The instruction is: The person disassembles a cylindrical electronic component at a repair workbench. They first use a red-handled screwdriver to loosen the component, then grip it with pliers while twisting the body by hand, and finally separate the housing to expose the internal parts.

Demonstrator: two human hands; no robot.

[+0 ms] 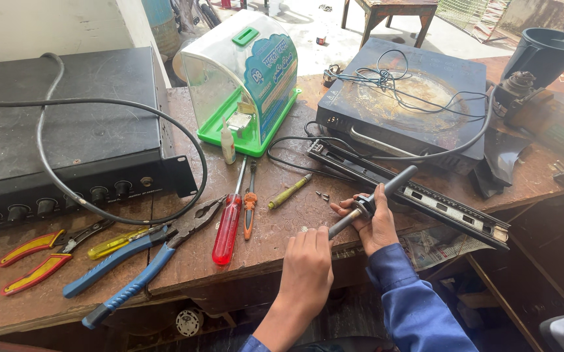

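Grey metal rod (pixel 372 202), slanted, ringed mid-length.

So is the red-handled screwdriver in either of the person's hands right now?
No, the red-handled screwdriver lies on the brown wooden workbench, while both the left hand and right hand grip a grey metal rod.

— What sort of place is this?
— A repair workshop. A worn wooden worktop (pixel 282 215) carries pliers (pixel 132 261), screwdrivers (pixel 228 225), a black amplifier (pixel 66 124) and an opened induction cooker (pixel 406 98) with loose wires.
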